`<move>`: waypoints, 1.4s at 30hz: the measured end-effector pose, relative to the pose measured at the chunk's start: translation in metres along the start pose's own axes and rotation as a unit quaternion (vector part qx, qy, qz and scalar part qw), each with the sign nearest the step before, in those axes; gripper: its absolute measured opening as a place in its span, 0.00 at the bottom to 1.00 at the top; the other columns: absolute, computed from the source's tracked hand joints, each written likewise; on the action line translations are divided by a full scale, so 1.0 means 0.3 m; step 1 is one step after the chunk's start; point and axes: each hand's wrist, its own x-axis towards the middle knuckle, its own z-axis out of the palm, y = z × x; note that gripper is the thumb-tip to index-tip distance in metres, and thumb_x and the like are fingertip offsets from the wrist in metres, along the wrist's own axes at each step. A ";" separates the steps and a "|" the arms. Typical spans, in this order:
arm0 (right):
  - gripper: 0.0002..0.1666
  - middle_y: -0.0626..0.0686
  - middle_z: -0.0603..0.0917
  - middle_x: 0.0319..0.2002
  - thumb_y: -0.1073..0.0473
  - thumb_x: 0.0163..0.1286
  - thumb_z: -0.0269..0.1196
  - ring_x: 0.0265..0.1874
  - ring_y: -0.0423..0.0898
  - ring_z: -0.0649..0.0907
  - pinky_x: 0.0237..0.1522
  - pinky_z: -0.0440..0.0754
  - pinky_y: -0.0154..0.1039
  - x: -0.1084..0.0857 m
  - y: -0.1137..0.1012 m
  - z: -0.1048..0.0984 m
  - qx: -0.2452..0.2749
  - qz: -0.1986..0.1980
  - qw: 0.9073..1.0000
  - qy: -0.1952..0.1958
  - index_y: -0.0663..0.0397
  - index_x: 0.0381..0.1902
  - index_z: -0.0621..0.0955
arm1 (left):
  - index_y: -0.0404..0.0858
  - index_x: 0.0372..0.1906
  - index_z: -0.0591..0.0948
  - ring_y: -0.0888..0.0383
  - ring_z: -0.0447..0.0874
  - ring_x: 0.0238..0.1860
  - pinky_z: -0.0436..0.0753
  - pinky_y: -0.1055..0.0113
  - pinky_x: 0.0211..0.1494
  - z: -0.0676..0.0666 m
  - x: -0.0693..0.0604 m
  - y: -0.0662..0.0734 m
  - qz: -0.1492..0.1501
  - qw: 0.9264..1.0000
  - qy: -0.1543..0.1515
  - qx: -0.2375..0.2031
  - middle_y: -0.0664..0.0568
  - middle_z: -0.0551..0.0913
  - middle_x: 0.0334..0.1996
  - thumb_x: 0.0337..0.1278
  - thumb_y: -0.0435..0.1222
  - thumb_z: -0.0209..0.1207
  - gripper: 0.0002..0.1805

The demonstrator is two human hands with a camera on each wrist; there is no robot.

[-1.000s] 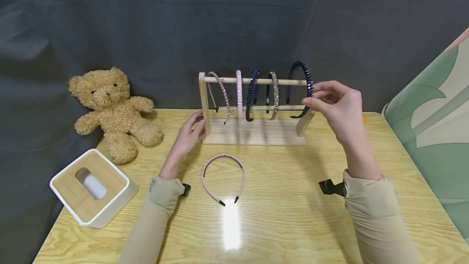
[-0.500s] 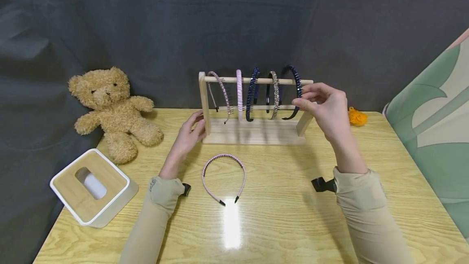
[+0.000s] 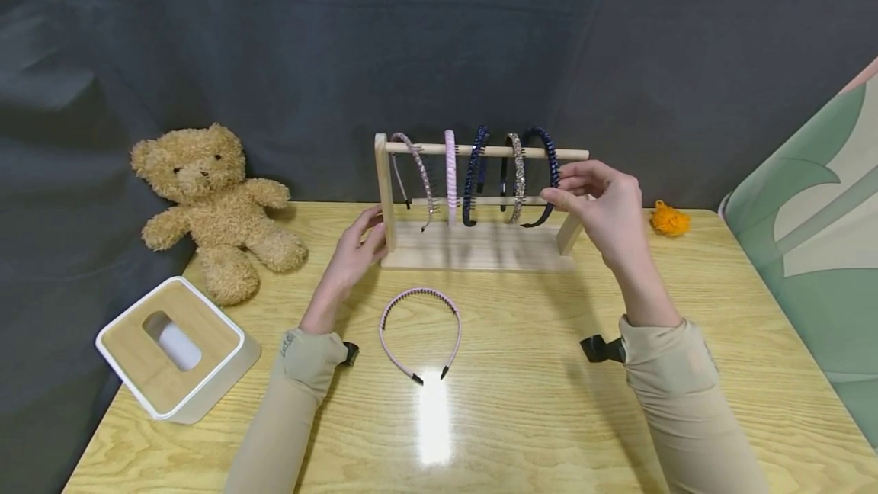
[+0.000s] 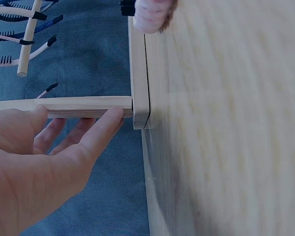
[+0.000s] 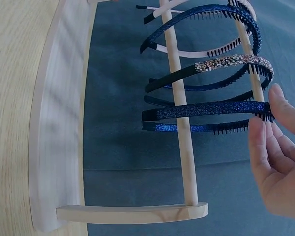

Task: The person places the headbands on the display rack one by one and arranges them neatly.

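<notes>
A wooden headband rack (image 3: 480,256) stands on the table with several headbands hanging over its upper rail. My right hand (image 3: 607,200) pinches a dark blue beaded headband (image 3: 552,166), the rightmost on the rail. In the right wrist view, thumb and fingertips meet this headband (image 5: 216,109) close to the rail. Left of it hang a glittery headband (image 3: 517,178), another dark blue one (image 3: 472,181), a pink one (image 3: 450,174) and a thin pinkish beaded one (image 3: 421,174). My left hand (image 3: 353,250) holds the rack's left upright (image 4: 88,104) low down.
A thin pink headband (image 3: 420,292) lies on the table in front of the rack. At the left are a teddy bear (image 3: 219,208) and a white box (image 3: 213,395) with a wooden lid. An orange yarn-like bundle (image 3: 669,219) lies at the back right.
My right hand has slid the dark blue headband leftward along the rail, closer to the glittery one. The orange bundle has come into full sight. My left hand stays on the upright.
</notes>
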 end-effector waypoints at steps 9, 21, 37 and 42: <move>0.21 0.39 0.86 0.36 0.62 0.70 0.77 0.35 0.37 0.85 0.35 0.87 0.25 -0.014 0.003 0.003 -0.002 -0.004 1.000 -0.007 0.68 0.55 0.85 | 0.36 0.83 0.63 0.34 0.70 0.74 0.76 0.46 0.75 0.001 -0.002 0.002 0.001 1.000 0.000 0.001 0.34 0.66 0.76 0.90 0.37 0.44 0.27; 0.19 0.39 0.85 0.38 0.62 0.72 0.75 0.37 0.37 0.84 0.37 0.86 0.24 -0.029 0.010 -0.007 -0.017 -0.028 0.999 -0.006 0.67 0.57 0.86 | 0.34 0.84 0.61 0.34 0.69 0.75 0.74 0.46 0.76 0.001 0.004 -0.003 -0.003 1.000 -0.001 -0.001 0.33 0.65 0.76 0.90 0.36 0.43 0.27; 0.18 0.56 0.88 0.50 0.66 0.72 0.74 0.42 0.34 0.85 0.49 0.84 0.21 -0.106 -0.060 -0.055 -0.058 -0.068 0.996 -0.013 0.64 0.58 0.86 | 0.36 0.84 0.62 0.34 0.69 0.75 0.75 0.45 0.76 -0.001 0.004 -0.002 -0.004 1.000 -0.003 0.000 0.35 0.65 0.77 0.90 0.37 0.44 0.27; 0.19 0.56 0.88 0.50 0.66 0.72 0.75 0.43 0.34 0.84 0.52 0.82 0.20 -0.135 -0.100 -0.051 -0.076 -0.082 0.993 -0.033 0.63 0.58 0.86 | 0.35 0.84 0.61 0.34 0.69 0.75 0.74 0.45 0.76 -0.003 0.004 -0.005 -0.002 1.000 -0.005 -0.001 0.34 0.64 0.77 0.90 0.37 0.44 0.28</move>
